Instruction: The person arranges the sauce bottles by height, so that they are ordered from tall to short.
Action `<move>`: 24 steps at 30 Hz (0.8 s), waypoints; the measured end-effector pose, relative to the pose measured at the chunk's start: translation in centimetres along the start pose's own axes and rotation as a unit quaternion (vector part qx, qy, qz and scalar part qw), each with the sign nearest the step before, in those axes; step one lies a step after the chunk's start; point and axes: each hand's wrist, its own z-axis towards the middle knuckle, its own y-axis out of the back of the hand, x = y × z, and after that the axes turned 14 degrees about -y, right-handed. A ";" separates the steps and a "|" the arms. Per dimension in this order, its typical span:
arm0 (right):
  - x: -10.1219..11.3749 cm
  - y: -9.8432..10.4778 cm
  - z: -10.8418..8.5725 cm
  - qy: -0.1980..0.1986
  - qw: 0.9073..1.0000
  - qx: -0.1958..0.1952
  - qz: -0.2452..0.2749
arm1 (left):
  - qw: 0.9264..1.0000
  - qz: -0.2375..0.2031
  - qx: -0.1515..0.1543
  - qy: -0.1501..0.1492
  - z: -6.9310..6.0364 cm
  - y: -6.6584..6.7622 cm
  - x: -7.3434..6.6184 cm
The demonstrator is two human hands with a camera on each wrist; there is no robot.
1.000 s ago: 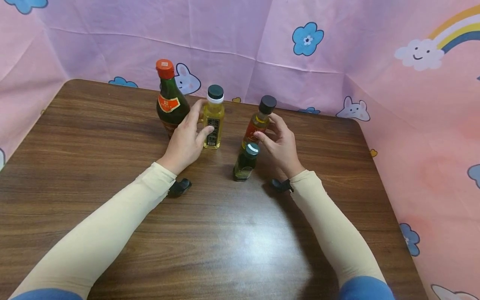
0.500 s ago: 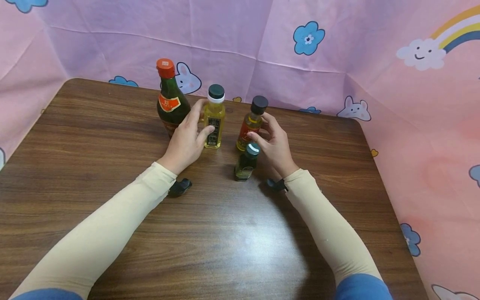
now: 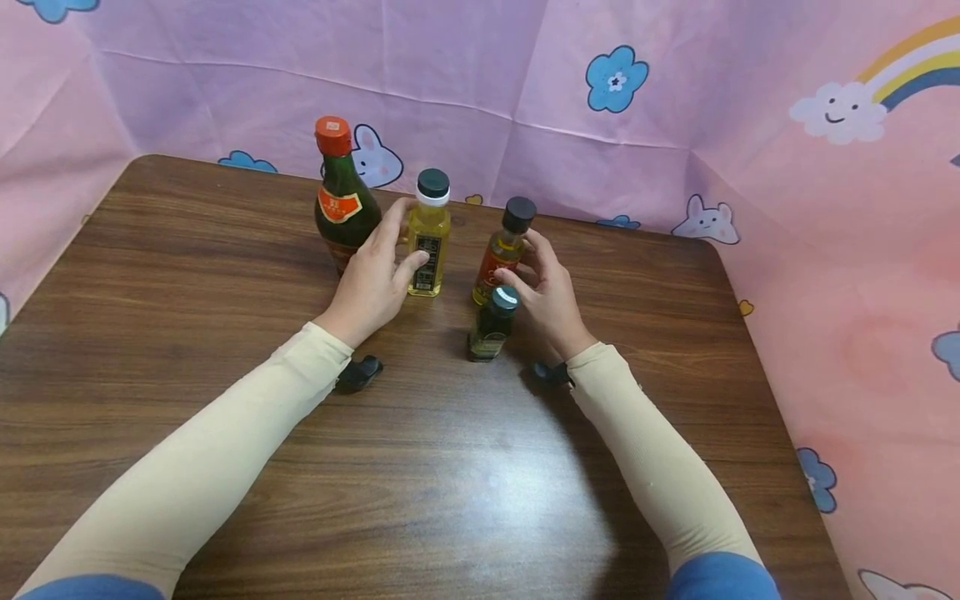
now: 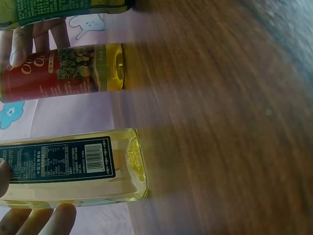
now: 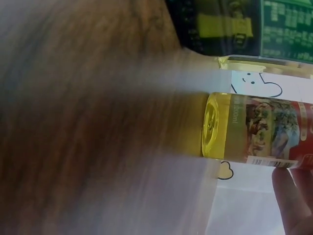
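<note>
head view: two cream sleeves (image 3: 225, 442) are spanning the near part of the wood-grain table (image 3: 420, 483). beyond them, a small dark-green glass bottle with a green cap (image 3: 490, 333) is standing upright, slightly overlapping the red-labelled oil bottle (image 3: 498, 254) behind it. the right hand (image 3: 551, 292) is gripping that red-labelled oil bottle from its right, thumb resting on the front, fingers going behind. the left hand (image 3: 372, 279) is holding a clear square bottle of yellow oil (image 3: 431, 237) from its left, thumb pressing near the dark label.

both gripped bottles are keeping their long axes upright and are sitting between the hands with a gap separating them, the red-labelled one being on the right. the small bottle is standing on the near side of that pair, with the right hand being the nearer one to it.

farther left, a tall dark-green bottle with a red cap (image 3: 345, 208) is rising upright, the left hand hiding its lower part. cartoon-printed pink and lilac cloth (image 3: 465, 50) is hanging behind.
</note>
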 end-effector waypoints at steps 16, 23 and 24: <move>0.5 0.7 0.2 -0.055 0.998 0.034 -0.008 | 1.000 0.003 -0.002 -0.004 0.0 0.0 0.2; 1.0 3.3 -1.3 -0.069 0.997 0.043 0.009 | 1.000 0.006 0.001 0.003 0.0 0.0 0.1; 1.1 3.7 -1.7 -0.065 0.997 0.040 0.008 | 1.000 0.006 0.001 0.005 0.0 0.0 0.1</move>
